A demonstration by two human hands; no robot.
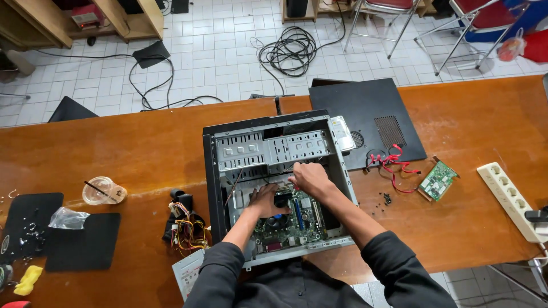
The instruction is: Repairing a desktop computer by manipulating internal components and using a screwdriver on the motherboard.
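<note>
While both hands work inside the open computer case (pixel 274 137), the left hand (pixel 264 201) lies on the green motherboard (pixel 297 225) with its fingers curled about the black cooler fan (pixel 281 201); whether they grip it I cannot tell. The right hand (pixel 310 178) rests just above, fingers bent and pressed down near the drive cage (pixel 268 149), and what they pinch, if anything, is hidden.

The case lies on its side in the middle of the wooden table (pixel 131 148), its near edge close to the person's body. Just left of it sits a bundle of coloured wires (pixel 185 228), and below that a grey box with a pale rectangular label (pixel 191 274) reaches the table's near edge. Behind the case on the right lies the black side panel (pixel 365 117), with red cables (pixel 394 165) and a green expansion card (pixel 438 181) beside it. A white power strip (pixel 511 199) runs toward the right edge. A clear plastic cup (pixel 103 191) and black mats (pixel 80 242) lie left. Bare wood stays open between cup and case.
</note>
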